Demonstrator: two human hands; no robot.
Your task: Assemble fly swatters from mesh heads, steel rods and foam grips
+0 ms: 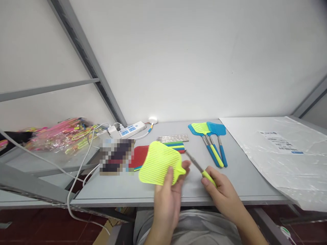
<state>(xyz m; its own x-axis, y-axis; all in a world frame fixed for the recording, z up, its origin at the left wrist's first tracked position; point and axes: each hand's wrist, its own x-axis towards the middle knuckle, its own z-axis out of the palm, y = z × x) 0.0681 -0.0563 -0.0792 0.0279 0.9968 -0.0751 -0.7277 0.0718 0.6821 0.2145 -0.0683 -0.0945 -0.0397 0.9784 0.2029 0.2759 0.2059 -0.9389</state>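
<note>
My left hand [170, 185] holds a yellow-green fly swatter head [160, 163], its thumb on the mesh and its short socket pointing right. In my right hand [221, 185] is a telescopic metal rod with a yellow-green grip [208, 178]. The rod's bare tip points up and left, apart from the socket. Behind my left hand lie a red swatter head [139, 156] with a blue edge under it, several coloured grips [177, 146] and several metal rods [173, 137]. Several whole fly swatters [214, 149], blue and yellow-green, lie together to the right.
A white power strip [134, 129] with plugs and cables stands at the back left, near a blurred-out item [117, 156]. White plastic packaging [278, 149] covers the table's right side. Bagged colourful items [74, 134] lie on the left beyond a metal frame post [84, 51].
</note>
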